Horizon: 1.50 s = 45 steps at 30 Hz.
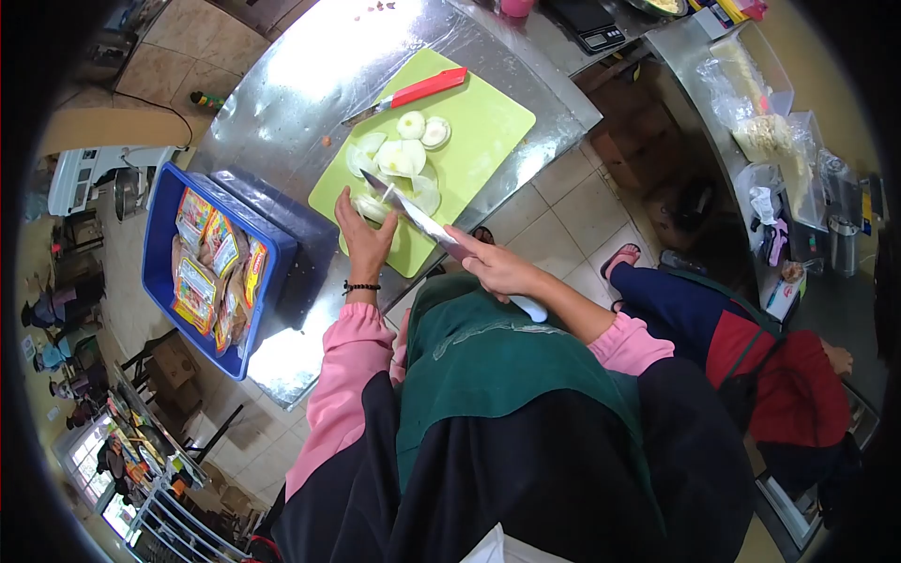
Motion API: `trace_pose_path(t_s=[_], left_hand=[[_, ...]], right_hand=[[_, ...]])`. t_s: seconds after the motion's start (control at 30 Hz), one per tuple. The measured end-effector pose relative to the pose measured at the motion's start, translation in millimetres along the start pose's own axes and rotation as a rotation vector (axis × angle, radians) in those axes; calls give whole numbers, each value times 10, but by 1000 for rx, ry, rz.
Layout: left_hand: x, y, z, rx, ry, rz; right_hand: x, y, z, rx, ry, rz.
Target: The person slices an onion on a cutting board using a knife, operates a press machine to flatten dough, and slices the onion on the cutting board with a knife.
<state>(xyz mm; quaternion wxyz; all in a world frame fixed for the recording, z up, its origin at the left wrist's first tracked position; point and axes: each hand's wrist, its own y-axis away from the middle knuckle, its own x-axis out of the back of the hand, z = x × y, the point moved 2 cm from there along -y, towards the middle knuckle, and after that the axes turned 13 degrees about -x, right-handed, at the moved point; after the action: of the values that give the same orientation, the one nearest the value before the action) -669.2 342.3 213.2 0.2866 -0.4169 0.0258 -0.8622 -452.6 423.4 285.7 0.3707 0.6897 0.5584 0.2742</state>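
On a light green cutting board [488, 122] lie white peeled onion pieces [402, 158], some cut into slices. My right hand [502, 270] is wrapped round a kitchen knife [422, 220] with a pale handle. Its blade slants across the board, the tip over the cut onion. At the board's lower left, my left hand [366, 233] has thumb and fingers round a piece of onion [372, 208], close beside the blade. A second knife with a red handle [427, 87] rests along the board's far edge, apart from both hands.
Left of the board, a blue crate [246, 352] holds several printed food packets [197, 286]. The metal table [272, 122] ends near my apron. A person in red [798, 385] stands close on my right, by a counter with a scale [601, 36] and plastic bags.
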Motion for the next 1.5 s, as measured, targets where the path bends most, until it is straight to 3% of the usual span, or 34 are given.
trace_pose_path(t_s=[0.1, 0.23, 0.3, 0.33, 0.37, 0.4, 0.43, 0.47, 0.5, 0.53, 0.57, 0.6, 0.63, 0.67, 0.77, 0.93, 1.0, 1.13, 1.43, 1.5], left_hand=[[31, -3, 42, 64, 51, 42], [78, -51, 86, -46, -78, 85], [84, -133, 199, -102, -176, 101], [58, -158, 141, -157, -188, 123], [37, -160, -62, -189, -163, 77], [56, -165, -19, -97, -154, 161], [101, -163, -21, -72, -56, 180], [209, -197, 177, -242, -204, 164], [288, -210, 333, -390, -198, 156], [355, -229, 426, -513, -281, 3], [403, -211, 448, -621, -391, -141], [438, -172, 392, -648, -363, -135], [410, -154, 281, -642, -306, -292], [394, -139, 165, -628, -261, -444], [463, -76, 46, -743, -205, -540], [603, -64, 97, -807, -157, -454], [558, -46, 47, -843, -113, -566], [557, -105, 56, -966, -135, -511], [584, -412, 157, -943, -163, -813], [568, -443, 68, -1079, -198, -653]], right_hand=[[-5, 12, 72, 5, -53, -9], [-8, 109, 74, 105, -22, 117], [-63, -147, 306, 379, 285, 381], [-89, -182, 317, 422, 195, 338], [-174, -377, 408, 732, 190, 527], [-186, -346, 367, 621, 111, 435], [-110, 108, 25, 145, -229, 71], [-160, -56, 106, 294, -196, 131], [-278, -518, 319, 770, 141, 654], [-246, -190, 121, 410, 214, 488], [-300, -268, 126, 294, 362, 543], [-337, -97, 26, 217, 436, 567], [-365, 31, -83, 145, 514, 577], [-393, 14, -73, 147, 520, 594], [-485, -42, -64, 169, 576, 655], [-612, 10, -144, 46, 663, 655], [-654, 18, -160, 62, 672, 678], [-704, -25, -99, 72, 682, 742], [-770, 48, -100, 136, 647, 869], [-714, 62, -76, 158, 626, 905]])
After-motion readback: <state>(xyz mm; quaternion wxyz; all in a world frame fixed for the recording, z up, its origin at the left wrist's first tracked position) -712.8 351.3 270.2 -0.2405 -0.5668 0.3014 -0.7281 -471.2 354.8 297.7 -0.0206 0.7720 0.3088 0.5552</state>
